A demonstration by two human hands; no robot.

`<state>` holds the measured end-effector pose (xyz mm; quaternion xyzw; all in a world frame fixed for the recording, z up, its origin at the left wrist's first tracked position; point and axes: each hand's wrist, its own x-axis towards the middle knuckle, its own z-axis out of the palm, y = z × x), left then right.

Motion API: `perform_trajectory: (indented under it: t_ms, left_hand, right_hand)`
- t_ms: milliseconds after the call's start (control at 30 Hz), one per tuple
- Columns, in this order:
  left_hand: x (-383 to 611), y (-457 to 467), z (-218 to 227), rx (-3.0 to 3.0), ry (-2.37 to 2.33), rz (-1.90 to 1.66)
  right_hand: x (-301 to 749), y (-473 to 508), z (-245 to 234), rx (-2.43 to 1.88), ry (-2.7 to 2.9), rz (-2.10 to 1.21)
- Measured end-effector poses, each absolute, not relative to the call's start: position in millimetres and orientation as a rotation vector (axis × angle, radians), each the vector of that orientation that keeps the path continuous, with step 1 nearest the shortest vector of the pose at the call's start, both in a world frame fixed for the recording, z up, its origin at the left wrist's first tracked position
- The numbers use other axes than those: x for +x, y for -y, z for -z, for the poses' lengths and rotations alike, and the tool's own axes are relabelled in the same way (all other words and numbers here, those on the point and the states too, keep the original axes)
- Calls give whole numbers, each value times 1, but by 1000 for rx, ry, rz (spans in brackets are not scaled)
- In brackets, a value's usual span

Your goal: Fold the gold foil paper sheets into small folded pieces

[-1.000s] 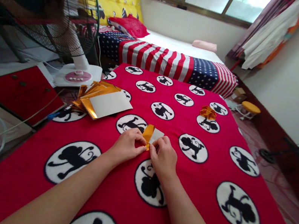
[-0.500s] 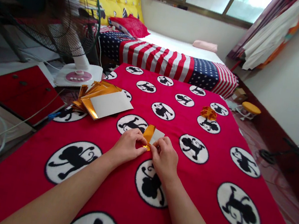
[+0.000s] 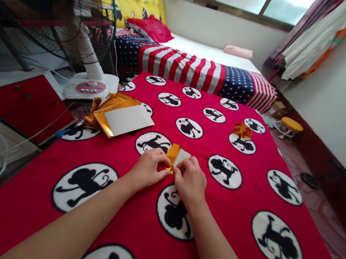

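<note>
A small sheet of gold foil paper (image 3: 174, 152) with a white back lies on the red cloth, partly folded. My left hand (image 3: 152, 166) pinches its near left edge between thumb and fingertips. Close against it, my right hand (image 3: 190, 177) pinches the near right edge. The fingers hide part of the paper's near end, where a shiny gold strip shows between the thumbs. To the left lies a fanned stack of gold foil paper (image 3: 128, 121), its top sheet white side up. A folded gold paper piece (image 3: 242, 130) rests farther back at the right.
A red cloth with monkey circles (image 3: 204, 143) covers the surface under my hands. An electric fan (image 3: 91, 82) stands at the left beside a dark red panel (image 3: 24, 104). Beyond are a bed with a striped, starred cover (image 3: 183, 67) and a yellow stool (image 3: 291, 124).
Both hands stay almost in place. The gold strip at the paper's near end looks slightly more pressed down between the thumbs.
</note>
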<state>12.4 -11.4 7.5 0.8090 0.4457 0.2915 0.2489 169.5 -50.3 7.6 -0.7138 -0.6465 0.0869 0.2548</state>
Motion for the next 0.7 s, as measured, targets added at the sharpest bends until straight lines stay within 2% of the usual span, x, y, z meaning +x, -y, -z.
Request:
perform_trajectory:
  t_ms: [333,700]
  left_hand:
    - [11,11,-5,2226,-1234,-746]
    - [10,11,-6,2241,-1227,-726]
  right_hand:
    - [179,46,-10,-1882,1704,-380]
    - [181,48,-5,-1867,1716,-303]
